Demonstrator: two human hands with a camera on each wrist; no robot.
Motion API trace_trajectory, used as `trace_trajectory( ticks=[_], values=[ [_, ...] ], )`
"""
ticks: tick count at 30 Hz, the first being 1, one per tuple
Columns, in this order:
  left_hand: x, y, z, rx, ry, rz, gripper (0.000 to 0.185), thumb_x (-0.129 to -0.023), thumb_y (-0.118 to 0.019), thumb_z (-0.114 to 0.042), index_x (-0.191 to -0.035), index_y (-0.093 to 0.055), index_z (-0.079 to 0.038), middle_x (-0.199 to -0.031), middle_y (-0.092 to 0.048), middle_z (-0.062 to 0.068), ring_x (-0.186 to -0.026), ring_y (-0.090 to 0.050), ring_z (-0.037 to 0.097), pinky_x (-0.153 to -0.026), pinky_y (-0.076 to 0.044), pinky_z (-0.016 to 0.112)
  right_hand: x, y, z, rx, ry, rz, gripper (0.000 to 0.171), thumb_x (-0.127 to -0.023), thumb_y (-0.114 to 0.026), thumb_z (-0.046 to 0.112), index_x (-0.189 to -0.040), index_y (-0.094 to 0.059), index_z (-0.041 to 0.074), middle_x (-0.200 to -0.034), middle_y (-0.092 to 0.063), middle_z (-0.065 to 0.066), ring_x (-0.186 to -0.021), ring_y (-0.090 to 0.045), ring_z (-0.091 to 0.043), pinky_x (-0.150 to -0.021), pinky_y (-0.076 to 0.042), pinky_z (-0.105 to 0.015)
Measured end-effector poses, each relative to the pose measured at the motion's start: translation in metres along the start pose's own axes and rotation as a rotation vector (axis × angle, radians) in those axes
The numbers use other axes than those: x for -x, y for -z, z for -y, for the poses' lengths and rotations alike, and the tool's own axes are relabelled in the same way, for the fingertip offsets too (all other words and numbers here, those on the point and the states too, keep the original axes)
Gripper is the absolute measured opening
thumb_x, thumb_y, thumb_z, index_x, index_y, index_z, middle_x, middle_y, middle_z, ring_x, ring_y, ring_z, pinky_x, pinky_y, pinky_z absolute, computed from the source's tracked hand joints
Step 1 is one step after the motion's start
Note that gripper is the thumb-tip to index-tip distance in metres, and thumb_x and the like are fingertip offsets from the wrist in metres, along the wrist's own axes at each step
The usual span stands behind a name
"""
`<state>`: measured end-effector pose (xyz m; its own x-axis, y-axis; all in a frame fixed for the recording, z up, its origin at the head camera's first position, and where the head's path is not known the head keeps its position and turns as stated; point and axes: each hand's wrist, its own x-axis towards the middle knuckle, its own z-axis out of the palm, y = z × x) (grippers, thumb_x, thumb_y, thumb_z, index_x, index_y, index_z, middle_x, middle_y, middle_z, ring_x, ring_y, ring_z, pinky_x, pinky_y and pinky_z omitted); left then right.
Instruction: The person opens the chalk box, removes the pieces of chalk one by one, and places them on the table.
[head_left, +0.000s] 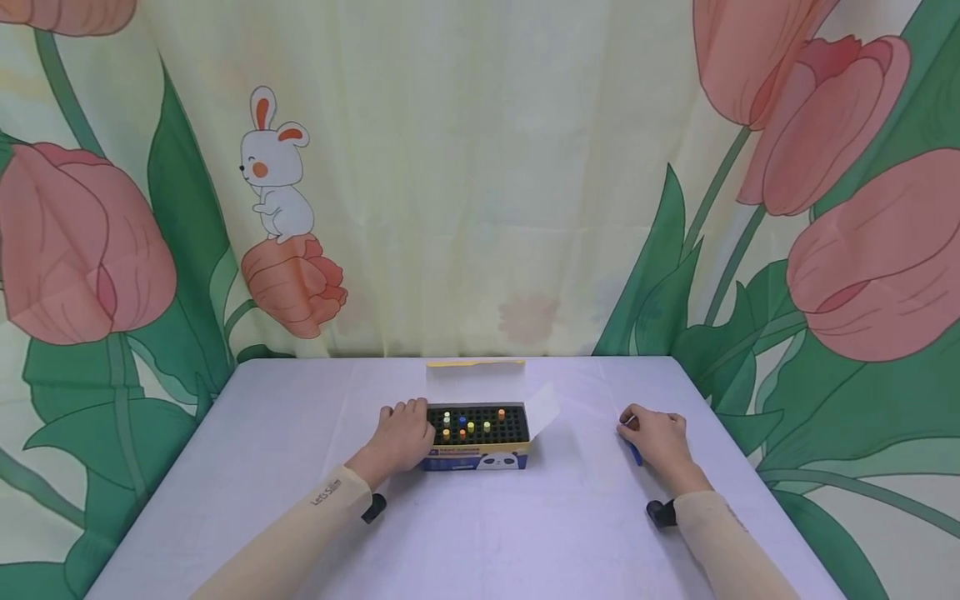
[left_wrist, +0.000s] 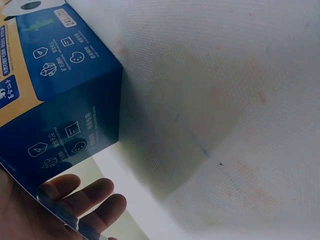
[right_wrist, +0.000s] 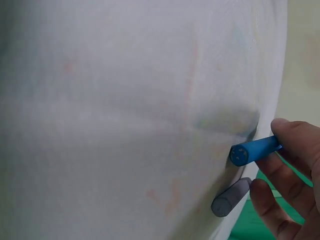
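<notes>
An opened chalk box (head_left: 476, 458), blue and yellow with a panda, stands on the table. Its dark grid insert (head_left: 513, 433) holds several coloured chalk sticks in some holes. My left hand (head_left: 405, 433) grips the box's left end; in the left wrist view its fingers (left_wrist: 102, 205) show past a side flap. To the right of the box, my right hand (head_left: 660, 437) pinches a blue chalk stick (right_wrist: 255, 151) between thumb and fingers. Just beside it, a greyish-purple stick (right_wrist: 230, 199) has one end at a fingertip; whether it is held is unclear.
The box's rear lid (head_left: 476, 382) is raised and a white flap (head_left: 542, 410) sticks out at its right. A white cloth (head_left: 570, 525) with faint coloured smudges covers the table. Behind the far edge hangs a curtain (head_left: 480, 183) printed with tulips and a rabbit.
</notes>
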<state>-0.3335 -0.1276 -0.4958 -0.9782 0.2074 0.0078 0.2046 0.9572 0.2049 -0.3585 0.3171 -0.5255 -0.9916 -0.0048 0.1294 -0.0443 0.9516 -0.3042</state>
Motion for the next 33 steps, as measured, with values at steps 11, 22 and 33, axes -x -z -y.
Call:
trace_trajectory(
  ticks=[11,22,33],
  values=[
    [-0.0014,-0.0034,-0.0009,0.004,0.006,0.005,0.045,-0.103,-0.035,-0.024,-0.134,-0.05,0.004,-0.114,-0.06,0.015,-0.106,-0.055,0.031,-0.105,-0.036,0.058,0.0043,0.0031,-0.0089,-0.047,0.033,0.013,0.021,-0.092,-0.075,0.017,-0.108,-0.071,0.005,-0.099,-0.073,-0.011,-0.096,-0.066,-0.034,-0.092,-0.046,-0.059],
    [-0.0008,-0.0031,-0.0011,0.013,0.007,0.002,0.047,-0.103,-0.035,-0.024,-0.136,-0.049,0.005,-0.119,-0.06,0.017,-0.11,-0.055,0.033,-0.108,-0.034,0.06,0.0027,0.0032,-0.0082,-0.132,-0.036,0.075,0.022,-0.094,-0.062,0.001,-0.115,-0.067,-0.002,-0.115,-0.068,-0.023,-0.112,-0.062,-0.043,-0.099,-0.049,-0.059],
    [-0.0002,-0.0019,-0.0014,0.009,0.011,-0.004,0.044,-0.103,-0.036,-0.024,-0.134,-0.05,0.004,-0.114,-0.06,0.015,-0.107,-0.055,0.032,-0.107,-0.035,0.059,0.0047,0.0035,-0.0076,-0.13,-0.026,0.067,0.023,-0.093,-0.061,-0.001,-0.115,-0.068,-0.003,-0.112,-0.068,-0.022,-0.11,-0.062,-0.043,-0.097,-0.05,-0.058]
  ],
)
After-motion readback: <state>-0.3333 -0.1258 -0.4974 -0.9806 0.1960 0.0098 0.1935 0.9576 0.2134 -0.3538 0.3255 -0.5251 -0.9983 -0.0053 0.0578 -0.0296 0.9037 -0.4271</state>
